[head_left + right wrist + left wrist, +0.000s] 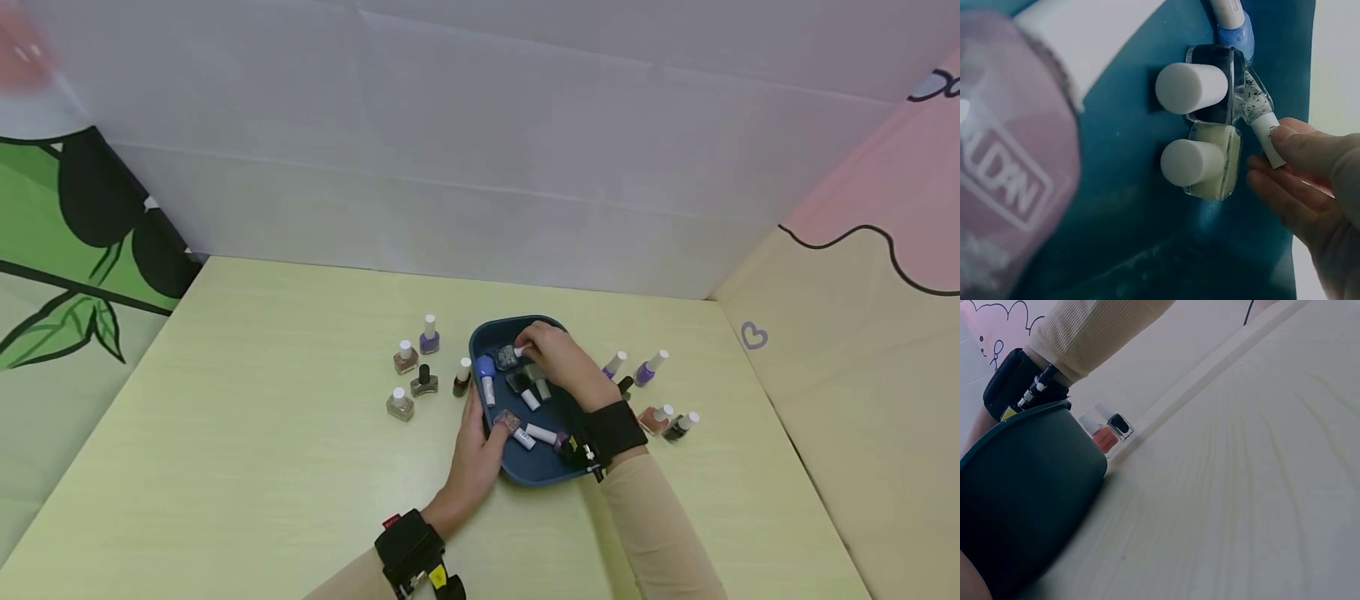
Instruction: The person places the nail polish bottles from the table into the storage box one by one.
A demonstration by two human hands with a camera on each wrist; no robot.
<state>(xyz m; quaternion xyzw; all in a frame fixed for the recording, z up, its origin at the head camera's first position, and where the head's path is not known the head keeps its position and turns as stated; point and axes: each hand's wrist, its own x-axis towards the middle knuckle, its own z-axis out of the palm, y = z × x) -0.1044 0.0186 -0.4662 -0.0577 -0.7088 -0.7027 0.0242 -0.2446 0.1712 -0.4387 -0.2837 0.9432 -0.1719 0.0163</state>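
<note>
A dark blue tray (536,473) holds several nail polish bottles lying on their sides. My left hand (471,467) grips the tray's near left side, thumb at the rim. Inside the tray, toward its far end, my right hand (558,360) pinches the white cap of a black-and-white speckled nail polish bottle (1257,100) between thumb and fingers. A blue bottle (1238,34), a black bottle (1213,111) and a pale yellow one (1219,172) lie close by. Large in the right wrist view is a mauve bottle (1013,169). A glittery bottle (507,420) lies by my left thumb.
Left of the tray stand several bottles, among them a purple one (429,340) and a clear one (401,407). To its right are more, including a coral bottle (652,421) and a black one (677,429). A white wall (465,225) backs the table.
</note>
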